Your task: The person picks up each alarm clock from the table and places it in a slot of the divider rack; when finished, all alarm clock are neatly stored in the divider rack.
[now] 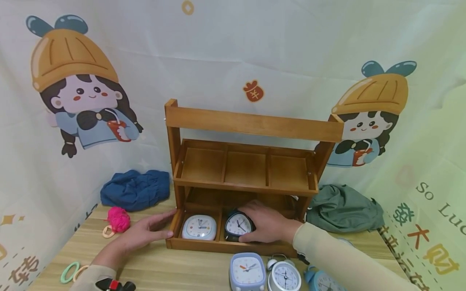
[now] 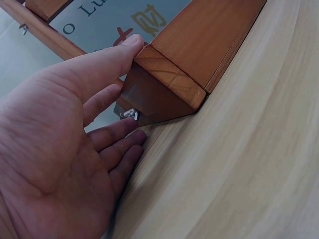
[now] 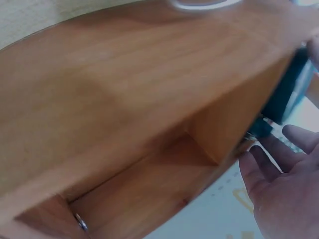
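Note:
A wooden two-tier rack [image 1: 251, 125] stands on the table [image 1: 164, 266]. Its lower shelf holds a white square clock [image 1: 199, 227] in the left compartment. In the middle compartment sits a black clock [image 1: 236, 224], and my right hand [image 1: 256, 223] grips it, fingers curled over its top and thumb at its base. My left hand [image 1: 156, 228] lies flat against the rack's lower left corner. In the left wrist view the left hand [image 2: 75, 139] has straight fingers touching that corner [image 2: 169, 74]. The right wrist view shows only blurred rack wood [image 3: 124, 89].
A light blue square clock [image 1: 247, 271], a silver bell alarm clock [image 1: 285, 277] and a blue clock [image 1: 322, 281] stand at the table's front. A blue cloth [image 1: 135, 190], a pink puff [image 1: 118, 219] and rings [image 1: 70, 272] lie left; a green cloth [image 1: 344, 208] lies right.

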Motion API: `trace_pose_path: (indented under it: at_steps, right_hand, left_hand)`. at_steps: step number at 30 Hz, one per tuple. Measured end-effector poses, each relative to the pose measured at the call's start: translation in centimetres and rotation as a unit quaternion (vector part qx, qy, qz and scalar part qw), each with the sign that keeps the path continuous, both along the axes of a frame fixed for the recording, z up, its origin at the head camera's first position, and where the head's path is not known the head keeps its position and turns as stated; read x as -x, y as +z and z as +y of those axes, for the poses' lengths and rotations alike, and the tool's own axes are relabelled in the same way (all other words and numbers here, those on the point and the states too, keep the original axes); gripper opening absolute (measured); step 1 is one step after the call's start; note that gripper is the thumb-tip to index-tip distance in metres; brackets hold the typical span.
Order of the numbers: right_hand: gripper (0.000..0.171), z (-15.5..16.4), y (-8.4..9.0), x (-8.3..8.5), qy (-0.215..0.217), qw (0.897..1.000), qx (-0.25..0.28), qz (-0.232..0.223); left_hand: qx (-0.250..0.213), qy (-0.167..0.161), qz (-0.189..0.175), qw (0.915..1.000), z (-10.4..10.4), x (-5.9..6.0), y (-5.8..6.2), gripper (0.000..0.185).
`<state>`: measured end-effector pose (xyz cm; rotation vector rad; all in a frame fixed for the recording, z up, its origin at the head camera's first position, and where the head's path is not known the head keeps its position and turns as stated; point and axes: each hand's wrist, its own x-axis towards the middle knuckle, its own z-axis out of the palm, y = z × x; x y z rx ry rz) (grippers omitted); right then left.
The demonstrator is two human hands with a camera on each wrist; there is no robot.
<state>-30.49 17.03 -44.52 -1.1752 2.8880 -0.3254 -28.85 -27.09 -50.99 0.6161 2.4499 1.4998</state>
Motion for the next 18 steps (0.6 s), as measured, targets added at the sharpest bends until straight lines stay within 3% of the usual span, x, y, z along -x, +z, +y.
trace_pose_path:
  at_steps: [5, 12, 18]
  right_hand:
    - [0.084, 0.8, 1.3, -1.2, -0.008, 0.999, 0.028, -0.017]
    - [0.081, 1.9, 2.8, -3.9, 0.038, 0.997, 0.055, -0.047]
    - [0.078, 2.5, 2.7, -6.7, 0.07, 0.992, 0.054, -0.085]
  left_hand:
    - [0.009, 0.007, -0.006, 0.9999, 0.1, 0.1, -0.1, 0.073]
    - [0.006, -0.001, 0.004, 1.0, 0.0, 0.1, -0.1, 0.073]
    - [-0.007, -0.008, 0.005, 0.9999, 0.0, 0.0, -0.1, 0.072]
